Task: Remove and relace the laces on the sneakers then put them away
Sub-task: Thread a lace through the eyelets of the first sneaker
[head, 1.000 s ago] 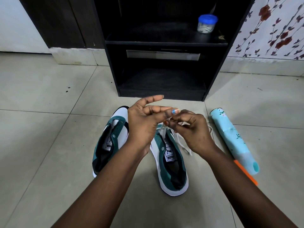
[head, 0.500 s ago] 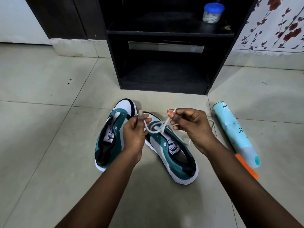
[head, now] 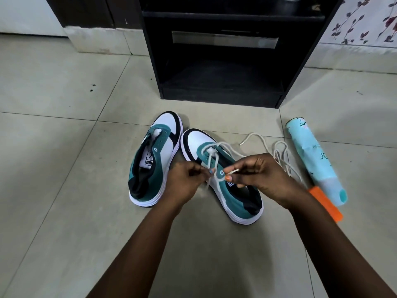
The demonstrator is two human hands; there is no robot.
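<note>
**Both hands on the right sneaker's lace**

Two teal, white and black sneakers sit side by side on the tiled floor (head: 64,147), toes toward a black cabinet (head: 221,82). The left sneaker (head: 154,160) has no lace in its eyelets and lies untouched. The right sneaker (head: 217,175) has a white lace (head: 211,157) threaded through the eyelets nearest the toe.

The left hand (head: 182,181) hovers over the gap between the shoes, its fingers curled and pinching one strand of the lace near the eyelets. The right hand (head: 260,175) is above the right sneaker's collar, thumb and forefinger pinching the other strand close to its tip. From the toe eyelets the lace also trails off to the right.

A second lace (head: 281,155) lies loose in loops on the floor, between the right sneaker and a pale blue can (head: 315,164) lying on its side. An orange object (head: 326,205) lies partly under the can's near end.
</note>
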